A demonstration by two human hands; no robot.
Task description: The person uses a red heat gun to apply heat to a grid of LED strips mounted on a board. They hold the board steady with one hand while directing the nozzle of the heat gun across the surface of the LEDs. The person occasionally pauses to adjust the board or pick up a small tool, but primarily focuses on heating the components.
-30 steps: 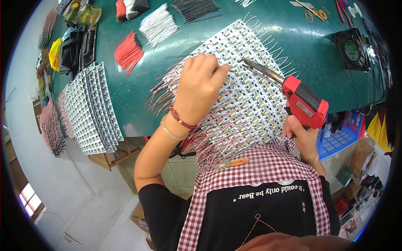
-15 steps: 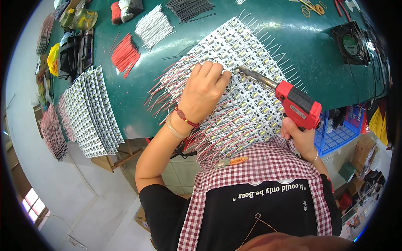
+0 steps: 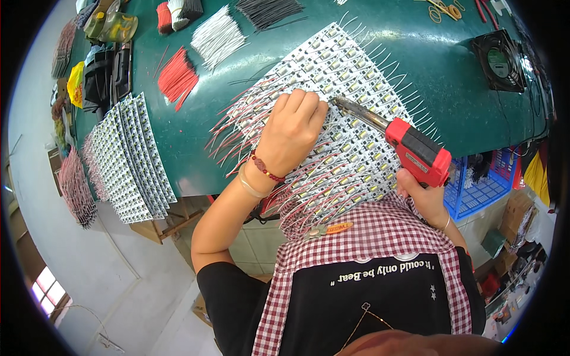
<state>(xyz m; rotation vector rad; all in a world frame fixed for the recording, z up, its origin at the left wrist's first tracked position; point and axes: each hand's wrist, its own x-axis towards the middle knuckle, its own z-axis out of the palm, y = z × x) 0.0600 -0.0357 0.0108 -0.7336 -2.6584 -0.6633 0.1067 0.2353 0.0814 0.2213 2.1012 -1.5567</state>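
A large white sheet of small LED circuit boards lies before me on the bench, its near part against my checked apron. Red and white wires stick out along its left side, and short pale wires along its right. My right hand grips a red and black soldering gun from below. The gun's tip touches or hovers just over the sheet, beside my left fingertips; which of the two I cannot tell. Resting over the sheet, my left hand has its fingers pinched together; what they hold is hidden.
Bundles of red wires, white wires and black wires lie at the back. Stacked LED sheets overhang the bench's left edge. A black fan stands at right, above a blue crate. Rubber bands lie far right.
The soldering gun has shifted slightly left and toward me, its tip moving closer to my left fingers. My left hand has barely moved.
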